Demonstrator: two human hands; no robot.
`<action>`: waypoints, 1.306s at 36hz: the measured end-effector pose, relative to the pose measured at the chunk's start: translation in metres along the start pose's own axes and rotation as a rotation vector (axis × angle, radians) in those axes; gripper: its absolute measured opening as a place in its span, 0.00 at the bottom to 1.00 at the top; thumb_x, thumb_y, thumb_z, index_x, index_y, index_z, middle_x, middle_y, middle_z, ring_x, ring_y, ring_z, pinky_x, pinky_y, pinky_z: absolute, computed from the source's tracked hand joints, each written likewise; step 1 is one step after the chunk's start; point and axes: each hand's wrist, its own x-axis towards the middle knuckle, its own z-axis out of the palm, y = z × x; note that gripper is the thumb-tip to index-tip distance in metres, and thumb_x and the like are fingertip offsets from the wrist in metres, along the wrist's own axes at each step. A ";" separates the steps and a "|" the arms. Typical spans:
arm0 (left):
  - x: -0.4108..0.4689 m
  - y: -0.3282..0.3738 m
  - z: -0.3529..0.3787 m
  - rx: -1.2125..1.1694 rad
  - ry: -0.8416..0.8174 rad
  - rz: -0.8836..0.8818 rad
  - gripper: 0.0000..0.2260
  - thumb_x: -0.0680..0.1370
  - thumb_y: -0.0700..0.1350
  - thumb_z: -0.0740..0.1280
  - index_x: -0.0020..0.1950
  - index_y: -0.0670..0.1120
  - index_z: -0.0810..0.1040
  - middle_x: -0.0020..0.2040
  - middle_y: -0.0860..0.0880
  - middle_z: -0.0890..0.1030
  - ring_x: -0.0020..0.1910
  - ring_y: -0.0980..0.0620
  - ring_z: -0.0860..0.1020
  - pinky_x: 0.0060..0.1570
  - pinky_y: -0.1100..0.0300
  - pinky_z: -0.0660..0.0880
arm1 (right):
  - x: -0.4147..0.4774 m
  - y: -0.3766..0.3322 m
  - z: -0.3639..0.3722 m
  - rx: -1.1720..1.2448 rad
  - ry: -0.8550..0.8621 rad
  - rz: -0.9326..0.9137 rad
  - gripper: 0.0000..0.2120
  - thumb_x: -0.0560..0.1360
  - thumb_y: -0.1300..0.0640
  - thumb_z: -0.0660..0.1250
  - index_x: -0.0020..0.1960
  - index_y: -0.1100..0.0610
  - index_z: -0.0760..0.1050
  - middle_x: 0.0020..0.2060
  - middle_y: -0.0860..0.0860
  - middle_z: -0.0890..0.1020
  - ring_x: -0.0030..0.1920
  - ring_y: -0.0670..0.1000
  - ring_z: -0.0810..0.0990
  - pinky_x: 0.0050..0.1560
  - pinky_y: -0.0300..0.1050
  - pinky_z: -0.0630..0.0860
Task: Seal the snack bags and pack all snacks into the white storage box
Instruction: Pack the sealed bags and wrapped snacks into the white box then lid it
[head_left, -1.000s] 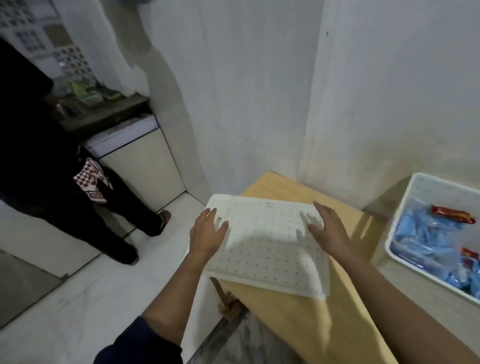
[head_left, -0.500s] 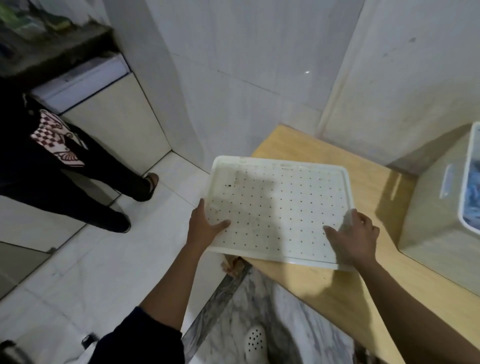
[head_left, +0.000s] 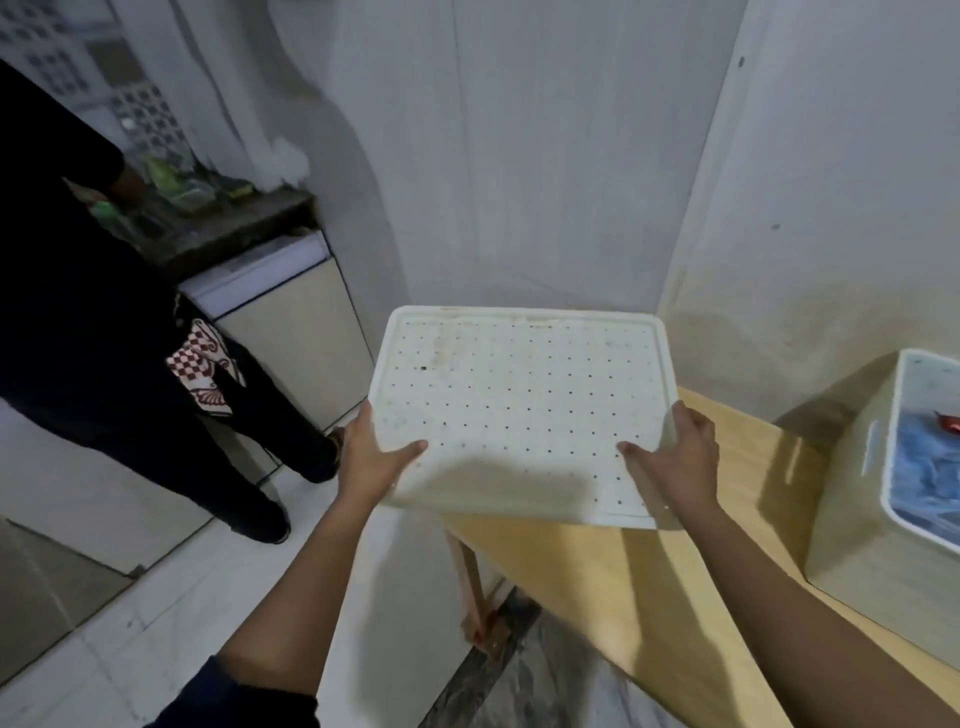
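A white lid (head_left: 519, 395) dotted with small holes is lifted off the wooden table (head_left: 649, 582), tilted with its far edge up. My left hand (head_left: 371, 457) grips its near left corner, thumb on top. My right hand (head_left: 675, 457) grips its near right corner the same way. The white storage box (head_left: 852, 499) stands at the right edge of the table, cut off by the frame. Inside it lie blue snack packets (head_left: 930, 483) and one red packet (head_left: 948, 422).
A person in dark clothes (head_left: 93, 322) stands on the tiled floor at the left, beside a low cabinet (head_left: 291, 317) with a cluttered dark counter. White walls meet in a corner behind the table. The table's left end and one leg (head_left: 475, 592) overhang the floor.
Both hands have shifted from resting flat on the lid to gripping its near corners, and the lid has risen off the table. The view has tilted up again.
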 end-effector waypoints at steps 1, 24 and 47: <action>0.005 0.004 -0.005 -0.029 0.010 0.008 0.46 0.57 0.63 0.77 0.70 0.51 0.64 0.67 0.50 0.71 0.63 0.50 0.72 0.61 0.49 0.73 | 0.003 -0.012 -0.008 0.029 0.020 -0.035 0.41 0.67 0.54 0.76 0.73 0.59 0.59 0.70 0.57 0.61 0.71 0.59 0.60 0.69 0.50 0.61; -0.126 0.273 0.193 -0.136 -0.372 0.473 0.43 0.69 0.53 0.74 0.77 0.49 0.53 0.76 0.47 0.57 0.74 0.47 0.59 0.69 0.50 0.62 | -0.057 0.102 -0.345 0.050 0.584 0.139 0.41 0.67 0.56 0.76 0.73 0.63 0.59 0.71 0.57 0.62 0.70 0.57 0.63 0.69 0.49 0.62; -0.199 0.297 0.351 0.189 -0.624 0.494 0.40 0.75 0.56 0.66 0.77 0.46 0.45 0.77 0.46 0.51 0.75 0.47 0.54 0.71 0.52 0.58 | -0.087 0.250 -0.424 -0.169 0.413 0.348 0.45 0.69 0.47 0.73 0.75 0.62 0.53 0.76 0.55 0.55 0.75 0.56 0.55 0.71 0.52 0.59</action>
